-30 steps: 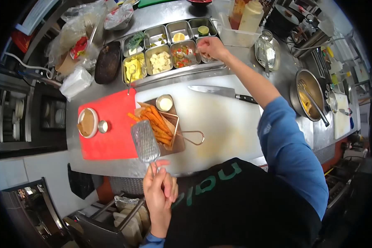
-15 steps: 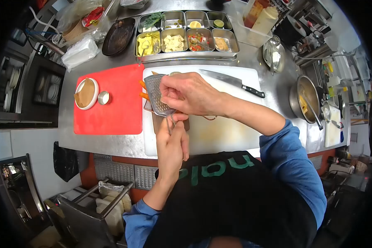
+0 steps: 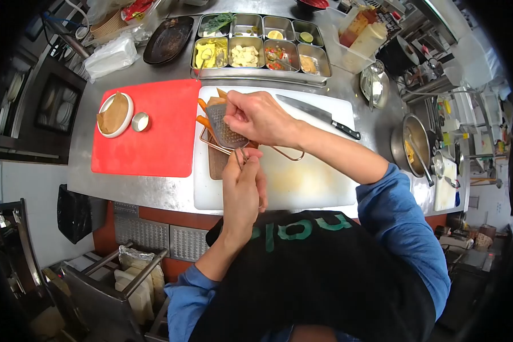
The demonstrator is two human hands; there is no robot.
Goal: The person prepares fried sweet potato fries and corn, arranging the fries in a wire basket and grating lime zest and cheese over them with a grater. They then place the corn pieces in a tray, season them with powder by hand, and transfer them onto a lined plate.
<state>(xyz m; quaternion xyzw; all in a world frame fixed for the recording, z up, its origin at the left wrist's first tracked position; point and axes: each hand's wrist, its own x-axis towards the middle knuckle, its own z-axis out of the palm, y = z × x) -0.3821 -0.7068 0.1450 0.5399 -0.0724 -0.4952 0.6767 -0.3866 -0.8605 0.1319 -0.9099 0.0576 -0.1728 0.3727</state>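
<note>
My left hand [image 3: 244,185] is closed around the wire handle of a flat metal grater [image 3: 225,122], which it holds tilted. My right hand [image 3: 263,118] is closed, with its fingertips at the grater's face. Whatever they pinch is hidden. Under the grater, a copper wire basket [image 3: 215,140] lined with brown paper [image 3: 216,101] holds orange fries [image 3: 203,121], partly covered by the grater and my hands. The basket rests on a small wooden board [image 3: 216,164] lying on a white cutting board [image 3: 313,191].
A chef's knife [image 3: 319,114] lies across the white board's far side. The red cutting board [image 3: 148,159] bears a white bowl [image 3: 130,122] and a small metal cup [image 3: 140,121]. Behind stands a rack of metal ingredient tins [image 3: 247,52]; a steel mixing bowl [image 3: 402,137] is at right.
The grater and both hands have shifted slightly, and more of the basket, its paper and the fries shows beside the grater. The whole view has turned a little.
</note>
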